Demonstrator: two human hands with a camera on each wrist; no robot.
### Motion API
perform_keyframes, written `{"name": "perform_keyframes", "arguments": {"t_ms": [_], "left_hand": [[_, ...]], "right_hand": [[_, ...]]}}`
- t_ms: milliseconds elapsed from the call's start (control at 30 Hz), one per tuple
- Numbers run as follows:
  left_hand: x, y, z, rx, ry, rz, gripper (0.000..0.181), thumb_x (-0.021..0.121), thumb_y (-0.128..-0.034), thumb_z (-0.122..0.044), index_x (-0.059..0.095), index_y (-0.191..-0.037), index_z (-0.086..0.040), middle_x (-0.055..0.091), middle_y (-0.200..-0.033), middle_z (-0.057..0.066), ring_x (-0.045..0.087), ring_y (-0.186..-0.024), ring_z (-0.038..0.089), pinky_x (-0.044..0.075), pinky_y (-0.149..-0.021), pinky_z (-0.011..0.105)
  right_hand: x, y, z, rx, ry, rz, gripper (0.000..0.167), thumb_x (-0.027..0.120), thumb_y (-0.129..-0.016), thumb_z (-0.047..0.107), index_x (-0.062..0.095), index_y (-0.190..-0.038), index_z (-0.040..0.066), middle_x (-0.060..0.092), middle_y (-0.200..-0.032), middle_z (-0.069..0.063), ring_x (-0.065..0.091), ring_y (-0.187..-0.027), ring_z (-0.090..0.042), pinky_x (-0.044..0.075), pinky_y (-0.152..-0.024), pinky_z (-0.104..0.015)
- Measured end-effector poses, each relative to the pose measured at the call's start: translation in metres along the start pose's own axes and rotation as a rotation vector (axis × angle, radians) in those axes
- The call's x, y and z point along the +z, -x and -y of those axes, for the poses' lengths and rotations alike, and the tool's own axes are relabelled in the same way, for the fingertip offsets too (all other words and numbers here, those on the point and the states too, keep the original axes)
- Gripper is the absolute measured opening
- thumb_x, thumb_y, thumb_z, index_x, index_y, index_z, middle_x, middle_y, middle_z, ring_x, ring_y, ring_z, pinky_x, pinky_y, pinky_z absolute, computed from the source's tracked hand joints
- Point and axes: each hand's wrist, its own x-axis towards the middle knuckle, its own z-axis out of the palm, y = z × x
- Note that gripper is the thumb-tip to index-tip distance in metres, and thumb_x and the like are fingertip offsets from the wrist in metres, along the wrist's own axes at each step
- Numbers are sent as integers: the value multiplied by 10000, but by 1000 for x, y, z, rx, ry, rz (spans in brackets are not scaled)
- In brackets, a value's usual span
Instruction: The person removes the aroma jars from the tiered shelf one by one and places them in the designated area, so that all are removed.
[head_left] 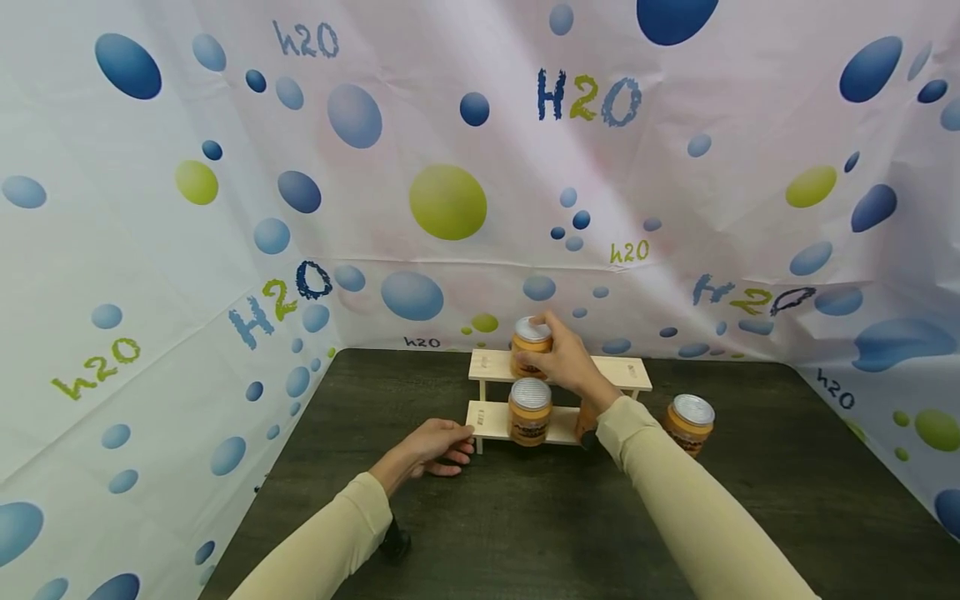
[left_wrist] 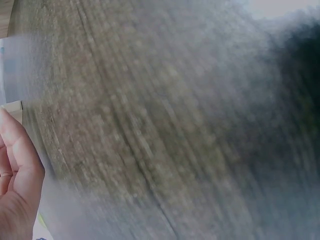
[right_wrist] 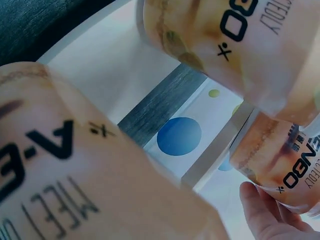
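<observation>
A two-tier rack of pale wood (head_left: 491, 419) stands on the dark table. My right hand (head_left: 566, 360) grips an orange jar (head_left: 528, 345) with a silver lid, at the upper tier's left half. That jar (right_wrist: 280, 155) shows its printed label in the right wrist view, fingers against its side. On the lower tier stands a second orange jar (head_left: 529, 421); farther right, another orange jar (head_left: 586, 419) is mostly hidden by my right forearm. My left hand (head_left: 438, 446) pinches the lower tier's left end between thumb and finger. In the left wrist view this hand (left_wrist: 20, 170) shows only at the edge.
One more orange jar (head_left: 692, 427) stands on the table right of the rack, partly covered by my right sleeve (head_left: 682, 492). Behind the table (head_left: 510, 533) hangs a white curtain (head_left: 510, 275) with blue and green dots. A small dark object (head_left: 395, 542) shows by the left sleeve.
</observation>
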Motion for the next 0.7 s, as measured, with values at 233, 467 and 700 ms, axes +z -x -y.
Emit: {"name": "perform_keyframes", "arguments": {"t_ms": [233, 467, 700], "left_hand": [[1, -1, 0, -8, -1, -12, 355, 573, -1028, -371, 681, -1082, -38, 677, -894, 3, 657, -701, 70, 606, -596, 238], [1, -2, -1, -16, -2, -20, 352, 573, -1029, -363, 682, -1084, -33, 682, -895, 9, 657, -698, 73, 606, -594, 242], [1, -2, -1, -14, -8, -16, 353, 573, -1029, -363, 682, -1081, -30, 676, -881, 1, 655, -695, 72, 604, -589, 239]], "right_hand": [[-6, 2, 0, -36, 30, -2, 575, 724, -945, 226, 402, -1415, 148, 534, -1374, -211, 589, -1198, -394, 576, -867, -486], [-22, 4, 2, -58, 36, -35, 614, 728, -940, 239, 395, -1440, 112, 517, -1386, -224, 583, -1206, -401, 529, -959, -526], [-36, 9, 5, -69, 38, -69, 593, 730, -934, 205, 412, -1420, 87, 509, -1377, -234, 575, -1195, -411, 521, -960, -534]]}}
